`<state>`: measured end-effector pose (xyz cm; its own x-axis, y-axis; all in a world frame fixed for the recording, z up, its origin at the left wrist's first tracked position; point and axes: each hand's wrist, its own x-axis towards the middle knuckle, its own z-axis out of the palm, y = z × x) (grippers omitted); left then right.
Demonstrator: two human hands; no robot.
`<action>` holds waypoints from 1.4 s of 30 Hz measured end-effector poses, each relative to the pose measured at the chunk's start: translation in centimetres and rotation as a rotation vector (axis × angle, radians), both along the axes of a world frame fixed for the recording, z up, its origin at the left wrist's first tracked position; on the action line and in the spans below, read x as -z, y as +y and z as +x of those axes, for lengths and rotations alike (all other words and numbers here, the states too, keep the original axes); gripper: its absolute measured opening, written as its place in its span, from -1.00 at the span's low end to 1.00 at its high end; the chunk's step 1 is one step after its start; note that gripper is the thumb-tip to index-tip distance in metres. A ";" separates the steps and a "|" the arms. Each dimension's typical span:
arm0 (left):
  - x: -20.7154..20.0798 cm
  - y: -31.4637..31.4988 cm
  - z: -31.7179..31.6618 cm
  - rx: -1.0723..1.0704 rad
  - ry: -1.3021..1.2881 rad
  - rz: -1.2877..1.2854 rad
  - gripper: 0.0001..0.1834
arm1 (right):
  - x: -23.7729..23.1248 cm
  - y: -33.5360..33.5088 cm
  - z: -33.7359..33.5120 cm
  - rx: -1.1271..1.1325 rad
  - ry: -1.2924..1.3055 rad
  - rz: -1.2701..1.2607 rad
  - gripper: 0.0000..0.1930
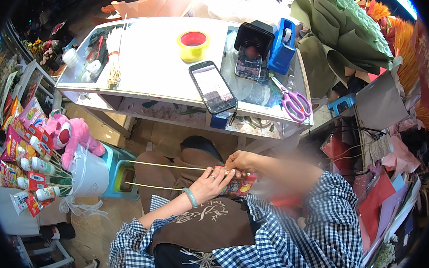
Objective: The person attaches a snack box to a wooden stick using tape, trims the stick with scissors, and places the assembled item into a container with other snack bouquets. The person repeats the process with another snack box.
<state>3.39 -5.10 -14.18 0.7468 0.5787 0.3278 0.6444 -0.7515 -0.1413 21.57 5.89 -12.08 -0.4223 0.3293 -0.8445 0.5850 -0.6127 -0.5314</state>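
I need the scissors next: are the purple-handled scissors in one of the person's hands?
No, the purple-handled scissors lie on the table, while the left hand and right hand hold thin sticks and a small packet.

A gift-bouquet workshop, by the look of it: green wrapping paper (355, 27) folded into fans, pink scissors (295, 102) and a tape roll (193, 45) on the bench (159, 73), a white bucket (89, 174) stuffed with snack packets on sticks, a pink plush bear (71, 137).
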 end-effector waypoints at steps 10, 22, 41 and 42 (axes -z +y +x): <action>-0.1 0.2 0.1 0.035 -0.021 0.025 -0.32 | -1.2 -0.4 1.2 -0.062 0.004 -0.131 -0.92; -0.5 0.3 -0.3 -0.008 -0.049 -0.107 -0.29 | -0.9 -2.8 2.5 0.194 0.236 -0.048 -0.90; -0.6 0.5 -0.1 -0.045 0.027 -0.236 -0.25 | -1.2 -4.6 1.4 0.169 0.082 0.211 -0.80; -0.5 0.5 -0.1 -0.043 0.014 -0.230 -0.24 | -1.0 -4.8 1.3 0.160 0.073 0.243 -0.81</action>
